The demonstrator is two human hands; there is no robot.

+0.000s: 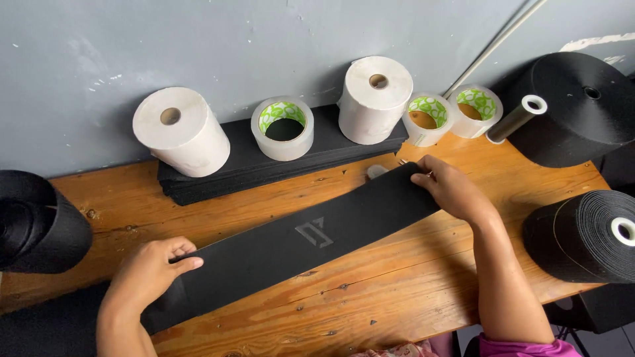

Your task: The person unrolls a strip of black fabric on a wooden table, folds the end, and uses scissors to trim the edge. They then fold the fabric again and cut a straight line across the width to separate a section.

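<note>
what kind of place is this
Probably a small workshop for strap or fabric goods: big black webbing rolls, tape rolls and stacked black strips on a wooden bench against a wall.

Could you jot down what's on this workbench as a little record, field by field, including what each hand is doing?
Surface: wooden table against a grey wall
Main item: long black strip lying diagonally, grey emblem at its middle
Left hand: pressing on the strip's near end
Right hand: gripping the strip's far end
Behind the strip: stack of black sheets
On or near the stack: two white paper rolls, three clear tape rolls
Sides: large black webbing rolls
</note>
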